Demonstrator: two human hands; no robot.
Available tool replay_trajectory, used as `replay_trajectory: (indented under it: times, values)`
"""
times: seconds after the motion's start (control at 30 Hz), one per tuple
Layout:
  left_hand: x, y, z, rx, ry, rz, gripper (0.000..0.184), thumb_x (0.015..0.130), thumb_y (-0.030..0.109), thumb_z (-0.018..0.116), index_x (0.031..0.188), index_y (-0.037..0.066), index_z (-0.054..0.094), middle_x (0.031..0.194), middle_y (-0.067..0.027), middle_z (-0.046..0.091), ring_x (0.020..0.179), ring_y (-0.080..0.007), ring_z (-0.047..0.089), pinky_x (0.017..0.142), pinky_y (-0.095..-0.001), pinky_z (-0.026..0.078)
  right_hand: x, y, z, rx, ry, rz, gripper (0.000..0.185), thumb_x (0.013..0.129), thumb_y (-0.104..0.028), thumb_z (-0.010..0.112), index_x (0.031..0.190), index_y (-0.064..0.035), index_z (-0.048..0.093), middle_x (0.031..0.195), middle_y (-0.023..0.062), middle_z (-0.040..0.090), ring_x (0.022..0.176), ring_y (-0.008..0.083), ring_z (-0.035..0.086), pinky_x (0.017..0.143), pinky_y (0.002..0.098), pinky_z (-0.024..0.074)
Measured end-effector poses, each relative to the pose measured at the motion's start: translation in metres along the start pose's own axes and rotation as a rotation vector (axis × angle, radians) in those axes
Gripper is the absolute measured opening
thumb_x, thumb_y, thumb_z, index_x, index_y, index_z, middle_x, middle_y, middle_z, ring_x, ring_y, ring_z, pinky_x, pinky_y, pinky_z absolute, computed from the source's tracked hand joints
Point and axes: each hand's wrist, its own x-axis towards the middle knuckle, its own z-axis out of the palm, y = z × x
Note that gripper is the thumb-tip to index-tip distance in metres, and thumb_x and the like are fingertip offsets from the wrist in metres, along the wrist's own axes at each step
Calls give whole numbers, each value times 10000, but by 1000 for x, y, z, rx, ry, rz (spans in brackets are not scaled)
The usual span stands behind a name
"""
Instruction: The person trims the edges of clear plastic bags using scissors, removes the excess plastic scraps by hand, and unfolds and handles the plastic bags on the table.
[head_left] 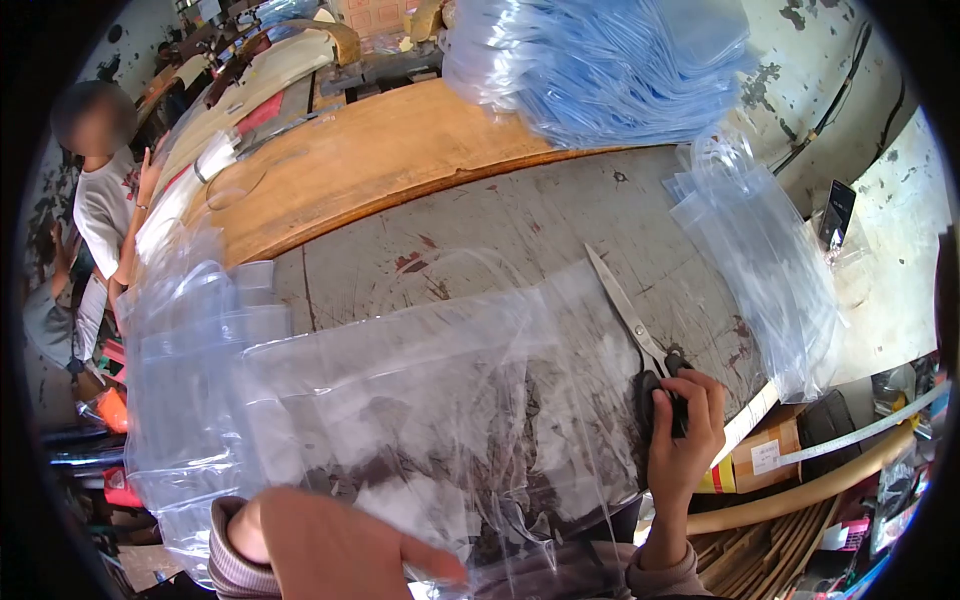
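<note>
My right hand point(685, 430) is closed round the black handles of a pair of scissors point(636, 322), whose blades point up and away over the grey table. A clear plastic bag point(400, 350) with a loop handle lies flat in front of me. Over the bag's near edge is my left hand point(350, 550), blurred by motion, its thumb or a finger stretched to the right. Whether it holds anything is hidden. More clear bags point(190, 380) are piled at the left, and another pile point(770, 270) lies at the right.
A wooden board point(380, 150) crosses the back of the grey table point(560, 200), bearing a large stack of bluish plastic point(620, 70). A phone point(837, 212) leans at the right. A cardboard box point(768, 455) stands below the right edge. Another person point(105, 210) is at the far left.
</note>
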Motion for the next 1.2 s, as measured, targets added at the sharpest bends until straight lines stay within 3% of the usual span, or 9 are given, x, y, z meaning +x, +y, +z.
replay_trajectory:
  times: [0.2,0.3,0.4,0.67,0.8,0.9,1.03,1.13,1.2]
  values:
    - [-36,-15,5,-27,-135,86,542,664,269,793,1089,301,458,996,53,394,884,-105,422,815,-362,372,-1,0,0,18,5,19,125,759,-28,650,875,-32,603,960,139,561,861,298,565,728,349,452]
    - [-38,-22,3,-70,-179,170,503,723,331,744,1117,298,433,979,39,393,932,-102,398,856,-359,346,-1,0,0,17,6,18,124,760,-28,649,875,-30,603,960,139,561,859,296,562,723,348,452]
    - [-44,-13,-13,-36,-304,195,589,829,100,597,1324,227,304,1165,88,414,1013,-74,426,871,-401,414,-1,-1,-1,14,7,17,125,760,-27,650,875,-27,602,956,139,561,857,294,561,721,347,451]
    - [-47,-1,8,-460,-164,4,627,739,-108,626,1262,166,415,759,97,395,576,32,351,491,-91,286,-1,-1,0,33,14,18,126,755,-15,649,872,-21,601,957,141,565,860,295,558,724,345,451]
    - [-48,-8,7,-423,-171,86,624,743,-91,638,1250,184,400,726,101,419,579,29,377,512,-103,295,-1,-1,-1,26,16,9,129,753,-10,648,873,-21,601,960,140,567,873,292,555,725,344,449]
    - [-43,0,-3,-423,-399,-296,626,742,-95,643,1241,174,379,684,106,405,523,26,349,502,-108,284,0,-1,0,36,21,7,129,752,-12,649,872,-21,601,962,139,568,874,291,555,725,346,449]
    - [-34,4,-14,-357,-854,-616,237,766,-48,591,706,88,406,655,34,430,482,-122,419,384,-252,276,-1,-1,0,40,23,8,129,753,-20,654,871,-22,602,964,134,570,868,292,556,725,348,449]
    - [-44,8,-16,-293,-940,-629,156,748,-69,548,759,51,447,649,-3,454,502,-132,457,427,-257,336,-1,0,1,42,31,8,132,754,-25,655,875,-20,601,959,132,572,858,290,557,719,346,450]
    - [-46,11,-15,-167,-826,-515,398,647,-38,639,964,114,454,650,33,521,493,-83,414,452,-223,271,-1,-2,1,47,29,21,111,765,-19,640,867,-12,598,957,136,571,865,291,560,741,337,445]
